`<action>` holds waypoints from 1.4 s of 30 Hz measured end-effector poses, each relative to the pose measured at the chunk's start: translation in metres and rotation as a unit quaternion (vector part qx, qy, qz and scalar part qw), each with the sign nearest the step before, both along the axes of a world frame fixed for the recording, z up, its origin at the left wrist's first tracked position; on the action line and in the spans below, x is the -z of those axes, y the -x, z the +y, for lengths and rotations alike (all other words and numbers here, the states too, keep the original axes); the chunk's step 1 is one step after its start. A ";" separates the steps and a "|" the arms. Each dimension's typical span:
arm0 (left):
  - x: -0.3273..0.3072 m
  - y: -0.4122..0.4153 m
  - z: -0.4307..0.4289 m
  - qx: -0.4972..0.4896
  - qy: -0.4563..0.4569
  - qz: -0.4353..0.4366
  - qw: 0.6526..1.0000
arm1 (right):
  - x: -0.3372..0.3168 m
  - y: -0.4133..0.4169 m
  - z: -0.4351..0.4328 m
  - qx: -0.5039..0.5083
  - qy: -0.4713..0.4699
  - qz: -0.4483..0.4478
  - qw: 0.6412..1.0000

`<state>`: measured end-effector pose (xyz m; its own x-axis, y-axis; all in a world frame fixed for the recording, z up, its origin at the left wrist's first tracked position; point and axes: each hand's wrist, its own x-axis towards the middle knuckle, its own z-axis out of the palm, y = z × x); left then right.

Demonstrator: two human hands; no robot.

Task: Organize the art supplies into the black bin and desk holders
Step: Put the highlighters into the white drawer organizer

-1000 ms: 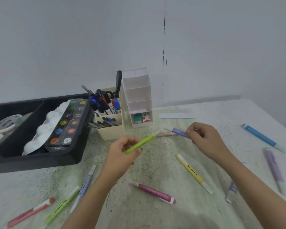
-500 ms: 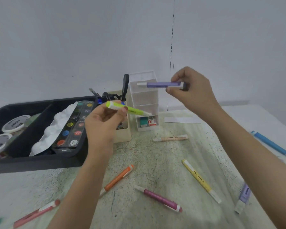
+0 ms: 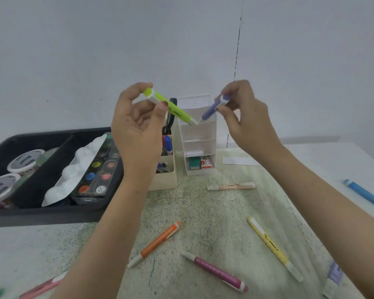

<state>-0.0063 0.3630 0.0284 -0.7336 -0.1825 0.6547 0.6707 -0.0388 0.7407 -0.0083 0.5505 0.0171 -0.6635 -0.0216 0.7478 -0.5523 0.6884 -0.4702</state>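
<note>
While your left hand (image 3: 138,126) pinches the green highlighter (image 3: 173,110) and your right hand (image 3: 244,117) pinches the purple highlighter (image 3: 213,108), both tips slant down at the top opening of the white tiered holder (image 3: 198,134). Black bin (image 3: 30,214) sits to the left.

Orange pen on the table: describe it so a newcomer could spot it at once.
Start at the black bin on the left. On the speckled table in front of its right corner lies the orange pen, slanted. It is the only orange one, left of the magenta pen.
</note>
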 end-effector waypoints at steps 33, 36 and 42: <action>0.025 0.044 0.023 -0.035 0.200 0.078 0.976 | 0.039 0.035 0.019 0.010 -0.092 -0.013 0.996; 0.039 0.052 0.028 -0.062 0.305 0.100 0.945 | 0.039 0.035 0.019 0.009 -0.093 -0.007 0.996; 0.049 0.068 0.036 -0.159 0.391 0.126 0.898 | 0.040 0.034 0.018 -0.002 -0.090 -0.014 0.996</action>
<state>-0.0740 0.3992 -0.0206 -0.5363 0.2312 0.8117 0.7055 0.6507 0.2809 -0.0419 0.5684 -0.0230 -0.6843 -0.1555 0.7125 -0.5430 0.7608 -0.3555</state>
